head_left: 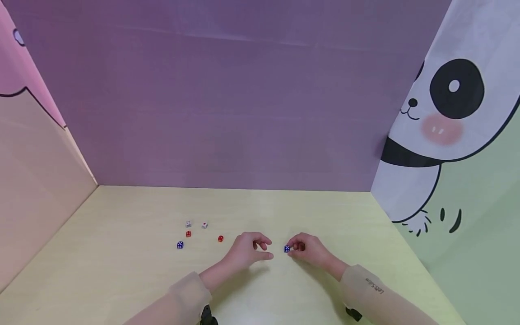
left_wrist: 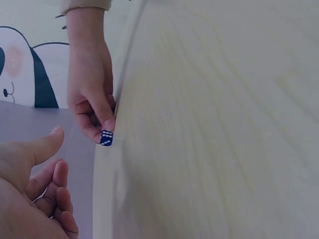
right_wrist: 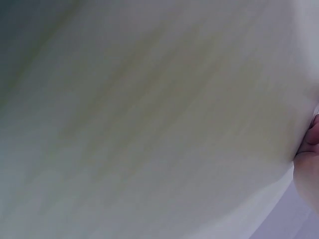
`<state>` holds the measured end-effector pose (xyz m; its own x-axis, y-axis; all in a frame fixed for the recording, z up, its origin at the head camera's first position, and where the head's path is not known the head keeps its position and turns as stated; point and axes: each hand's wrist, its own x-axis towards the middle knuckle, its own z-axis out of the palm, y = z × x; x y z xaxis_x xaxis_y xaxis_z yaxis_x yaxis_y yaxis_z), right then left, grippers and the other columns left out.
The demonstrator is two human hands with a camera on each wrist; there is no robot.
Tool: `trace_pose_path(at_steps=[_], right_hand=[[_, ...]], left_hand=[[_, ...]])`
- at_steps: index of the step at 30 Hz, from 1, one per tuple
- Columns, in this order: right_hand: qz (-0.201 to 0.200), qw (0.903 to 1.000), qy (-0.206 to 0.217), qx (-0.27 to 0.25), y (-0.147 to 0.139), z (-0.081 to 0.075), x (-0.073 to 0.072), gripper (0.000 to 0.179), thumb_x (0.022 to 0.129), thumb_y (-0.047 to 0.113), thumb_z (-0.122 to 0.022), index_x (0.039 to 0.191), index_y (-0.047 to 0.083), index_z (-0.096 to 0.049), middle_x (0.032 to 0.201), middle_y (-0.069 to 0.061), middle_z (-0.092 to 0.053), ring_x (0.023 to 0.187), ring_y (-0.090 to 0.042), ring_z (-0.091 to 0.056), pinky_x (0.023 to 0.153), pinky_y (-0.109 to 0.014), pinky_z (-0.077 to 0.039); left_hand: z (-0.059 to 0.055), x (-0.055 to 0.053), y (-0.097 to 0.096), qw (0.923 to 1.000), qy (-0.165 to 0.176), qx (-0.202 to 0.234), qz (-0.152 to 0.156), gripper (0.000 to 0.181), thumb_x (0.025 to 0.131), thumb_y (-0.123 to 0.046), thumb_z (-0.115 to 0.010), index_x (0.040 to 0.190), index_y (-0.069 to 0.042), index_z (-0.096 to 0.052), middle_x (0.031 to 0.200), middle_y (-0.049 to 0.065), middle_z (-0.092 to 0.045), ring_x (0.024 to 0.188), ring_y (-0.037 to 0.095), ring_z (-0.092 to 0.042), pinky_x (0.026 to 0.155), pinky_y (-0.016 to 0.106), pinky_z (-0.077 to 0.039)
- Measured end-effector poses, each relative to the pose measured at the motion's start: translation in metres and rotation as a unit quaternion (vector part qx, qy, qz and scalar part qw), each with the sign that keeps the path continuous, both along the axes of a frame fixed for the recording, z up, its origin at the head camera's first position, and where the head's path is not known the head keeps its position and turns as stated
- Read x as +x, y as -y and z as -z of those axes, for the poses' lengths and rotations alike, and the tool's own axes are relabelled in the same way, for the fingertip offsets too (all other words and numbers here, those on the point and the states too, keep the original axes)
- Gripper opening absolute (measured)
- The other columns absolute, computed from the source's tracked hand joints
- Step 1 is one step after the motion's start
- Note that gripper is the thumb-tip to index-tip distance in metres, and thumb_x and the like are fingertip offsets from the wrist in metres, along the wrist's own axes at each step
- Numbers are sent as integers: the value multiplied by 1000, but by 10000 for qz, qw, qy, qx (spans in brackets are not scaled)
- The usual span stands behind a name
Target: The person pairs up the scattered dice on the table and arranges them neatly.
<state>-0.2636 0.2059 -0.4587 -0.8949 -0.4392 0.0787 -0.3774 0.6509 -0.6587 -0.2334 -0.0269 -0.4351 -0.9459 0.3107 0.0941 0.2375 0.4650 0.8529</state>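
Observation:
A blue die with white pips point(head_left: 286, 248) is pinched between the thumb and fingertips of my right hand point(head_left: 309, 249), close over the table. In the left wrist view the same blue die point(left_wrist: 106, 138) shows at the tips of the right hand point(left_wrist: 90, 84). My left hand point(head_left: 248, 249) is just to the left with nothing in it, thumb apart from its loosely bent fingers and facing the die. Only an edge of the right hand point(right_wrist: 308, 164) shows in the right wrist view, and the die is out of sight there.
On the pale wooden table point(head_left: 134, 280), left of my hands, lie another blue die point(head_left: 180, 245), two red dice, one nearer point(head_left: 220, 238) and one farther left point(head_left: 188, 234), and two white dice point(head_left: 204, 225). A purple wall point(head_left: 235, 113) stands behind, a panda-printed panel point(head_left: 479, 189) at right.

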Motion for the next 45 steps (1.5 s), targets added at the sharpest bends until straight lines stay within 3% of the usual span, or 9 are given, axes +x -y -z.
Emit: trace_pose_path(at_steps=[11, 18, 24, 29, 36, 40, 45], right_hand=[[-78, 9999, 107, -101, 1, -2, 0, 15, 81, 10, -73, 93, 4, -66, 78, 1, -52, 70, -11, -44, 61, -18, -39], [-3, 9998, 183, -55, 5, 2, 2, 14, 81, 11, -73, 92, 6, -67, 77, 3, -51, 69, -9, -44, 60, -18, -39], [-51, 9997, 207, -70, 5, 4, 4, 14, 81, 11, -73, 92, 5, -66, 77, 2, -51, 70, -10, -44, 60, -19, -38], [-101, 9998, 129, -68, 4, 3, 4, 14, 82, 10, -73, 92, 4, -66, 78, 1, -50, 70, -11, -44, 60, -19, -38], [-83, 9999, 99, -101, 4, -1, 5, 14, 81, 9, -73, 92, 3, -66, 78, 2, -49, 70, -11, -44, 60, -19, -38], [-78, 9999, 53, -103, 5, -2, 4, 14, 81, 9, -73, 93, 4, -66, 78, 2, -50, 70, -10, -43, 60, -19, -38], [-59, 9999, 16, -105, 4, -2, 3, 14, 82, 9, -72, 93, 4, -66, 78, 2, -50, 70, -10, -44, 60, -19, -38]], left_hand=[[-15, 23, 49, 9991, -329, -262, -9, 27, 75, -16, -79, 99, -10, -69, 86, 2, -64, 86, 24, -52, 72, 26, -41], [-17, 42, 83, 9962, -658, -482, -309, 27, 73, -15, -80, 98, -13, -69, 84, -1, -64, 84, 22, -54, 73, 27, -44], [-18, 53, 112, 9938, -572, -598, -740, 31, 72, -16, -80, 101, -16, -69, 87, -4, -64, 87, 21, -54, 71, 25, -44], [-21, 50, 137, 9873, -725, -887, -1102, 33, 73, -19, -80, 105, -15, -69, 91, -4, -65, 90, 20, -53, 70, 25, -43], [-16, 39, 170, 9770, -1076, -1193, -1402, 36, 74, -20, -79, 107, -9, -68, 96, 1, -66, 92, 22, -54, 69, 28, -44], [-12, 32, 185, 9762, -896, -1308, -1480, 40, 76, -23, -78, 111, -7, -67, 101, 5, -66, 97, 25, -55, 70, 32, -44], [-9, 20, 200, 9807, -512, -1291, -1378, 46, 76, -23, -78, 114, -3, -64, 105, 12, -65, 97, 29, -54, 71, 33, -45]])
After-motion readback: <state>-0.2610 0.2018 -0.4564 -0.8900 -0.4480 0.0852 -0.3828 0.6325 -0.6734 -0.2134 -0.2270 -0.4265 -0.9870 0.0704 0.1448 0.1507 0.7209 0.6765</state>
